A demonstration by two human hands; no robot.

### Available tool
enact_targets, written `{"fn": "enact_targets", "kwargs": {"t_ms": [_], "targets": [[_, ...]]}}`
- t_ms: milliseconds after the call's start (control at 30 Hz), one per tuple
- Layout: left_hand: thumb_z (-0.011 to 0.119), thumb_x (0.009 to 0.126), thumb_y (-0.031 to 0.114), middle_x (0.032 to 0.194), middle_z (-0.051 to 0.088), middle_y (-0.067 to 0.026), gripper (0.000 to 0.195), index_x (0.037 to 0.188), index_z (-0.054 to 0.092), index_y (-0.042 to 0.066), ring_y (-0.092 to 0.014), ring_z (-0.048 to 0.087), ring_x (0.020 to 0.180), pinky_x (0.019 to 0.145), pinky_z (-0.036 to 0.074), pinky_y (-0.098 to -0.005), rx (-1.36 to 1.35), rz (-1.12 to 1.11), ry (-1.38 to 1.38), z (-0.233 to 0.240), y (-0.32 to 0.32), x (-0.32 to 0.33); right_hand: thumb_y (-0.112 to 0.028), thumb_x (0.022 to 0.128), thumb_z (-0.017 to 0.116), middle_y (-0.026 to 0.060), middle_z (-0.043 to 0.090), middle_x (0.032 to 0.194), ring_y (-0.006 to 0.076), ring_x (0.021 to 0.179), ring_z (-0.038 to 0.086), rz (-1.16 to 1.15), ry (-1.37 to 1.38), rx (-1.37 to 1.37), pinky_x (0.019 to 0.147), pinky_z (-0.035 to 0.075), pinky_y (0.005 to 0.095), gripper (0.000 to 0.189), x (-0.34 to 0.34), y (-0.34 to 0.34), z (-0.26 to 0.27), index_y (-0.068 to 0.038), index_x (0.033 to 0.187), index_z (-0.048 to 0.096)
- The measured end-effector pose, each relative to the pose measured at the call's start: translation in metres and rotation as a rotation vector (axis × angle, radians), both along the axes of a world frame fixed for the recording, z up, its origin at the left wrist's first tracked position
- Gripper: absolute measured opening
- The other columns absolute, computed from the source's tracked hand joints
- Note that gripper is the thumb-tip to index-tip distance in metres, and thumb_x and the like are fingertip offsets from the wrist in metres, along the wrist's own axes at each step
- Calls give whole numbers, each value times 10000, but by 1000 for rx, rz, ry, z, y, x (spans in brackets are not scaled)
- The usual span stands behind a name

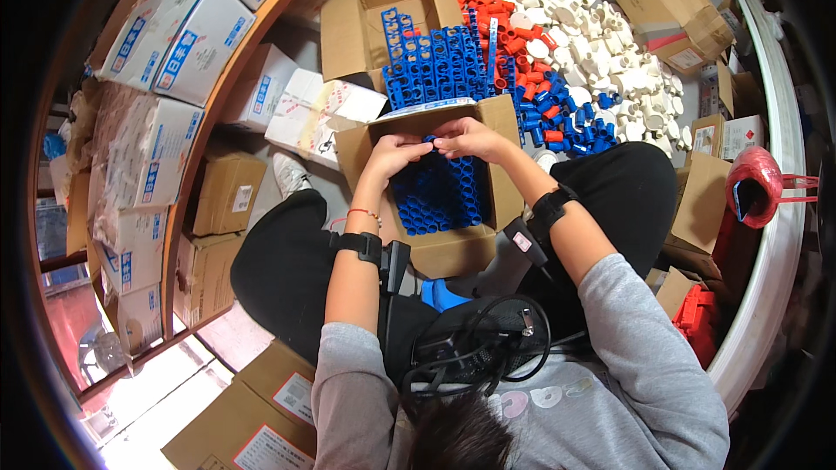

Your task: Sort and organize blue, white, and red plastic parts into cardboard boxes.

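Note:
My left hand and my right hand meet over an open cardboard box that stands between my legs. A small blue plastic piece, mostly covered by my fingers, is pinched between both hands. Inside the box, blue tubular plastic fittings stand packed side by side with their round openings up. The middle of that layer is in dark shadow, so single pieces are hard to make out there.
Behind the box, blue perforated plastic strips lean by another open carton. Loose blue fittings, red fittings and white fittings cover the floor to the right. Shelved white cartons stand left; red twine is at right.

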State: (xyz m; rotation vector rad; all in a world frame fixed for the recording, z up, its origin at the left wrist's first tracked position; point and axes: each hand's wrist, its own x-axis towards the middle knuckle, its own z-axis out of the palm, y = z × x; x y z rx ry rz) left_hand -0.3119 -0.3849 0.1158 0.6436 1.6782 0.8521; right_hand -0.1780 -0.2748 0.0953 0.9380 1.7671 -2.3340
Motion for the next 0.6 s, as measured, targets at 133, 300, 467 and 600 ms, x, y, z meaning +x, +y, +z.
{"fn": "enact_targets", "kwargs": {"t_ms": [133, 300, 467, 600], "targets": [[629, 628, 199, 867, 558, -80, 422, 968, 504, -16, -141, 520, 773, 704, 399, -232, 110, -73, 137, -25, 21, -3, -218, 610, 637, 149, 554, 813, 176, 711, 543, 171, -188, 640, 626, 433, 263, 425, -12, 14, -27, 58, 905, 505], [592, 640, 135, 844, 570, -101, 293, 900, 547, 7, -150, 531, 781, 700, 403, -240, 139, 14, 77, -70, 35, -10, -223, 568, 639, 150, 546, 850, 254, 801, 524, 195, -326, 985, 709, 415, 305, 388, -27, 20, -59, -9, 871, 527], [540, 690, 108, 799, 566, -84, 258, 924, 527, -1, -126, 526, 674, 614, 416, -232, 91, 102, 78, -100, 43, -16, -224, 552, 640, 148, 542, 857, 259, 828, 511, 214, -377, 882, 724, 407, 314, 381, -35, 32, -80, -8, 849, 536], [527, 695, 94, 735, 562, -72, 197, 864, 548, -6, -116, 509, 604, 557, 415, -234, 92, 174, 61, -103, 45, -25, -212, 539, 640, 143, 545, 840, 260, 817, 514, 238, -451, 879, 719, 408, 317, 364, -42, 39, -91, -17, 832, 546]]}}
